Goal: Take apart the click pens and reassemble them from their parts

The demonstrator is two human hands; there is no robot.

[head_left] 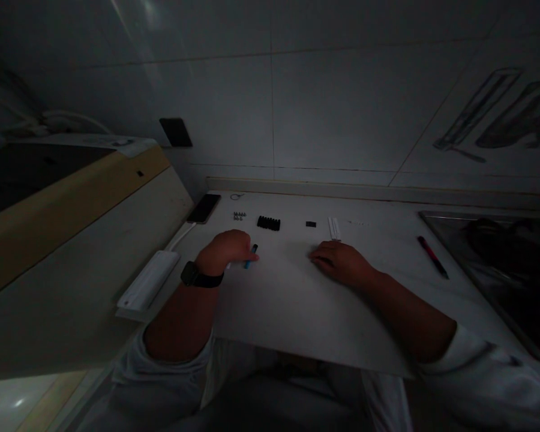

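Note:
My left hand [230, 247], with a dark watch [201, 276] on its wrist, is closed at the left of the white tabletop [292, 312]. Its thumb presses on a short blue stick with a black end [254, 250], whose kind I cannot make out. To the right, my right hand [342, 261] rests low on the tabletop with curled fingers, thumb near the fingertips; anything between them is too dark to see. Just beyond it lie white strips [334, 228] and a small black piece [311, 224]. A black ribbed block [269, 223] and several small metal pieces [239, 216] lie beyond my left hand.
A phone [204, 208] and a white power strip [148, 279] with a cable are at the left, beside a large beige cabinet [94, 258]. A thin ring-shaped item [236, 196] lies near the wall. A red-black pen [432, 257] lies right, before a dark metal-rimmed stove [481, 288].

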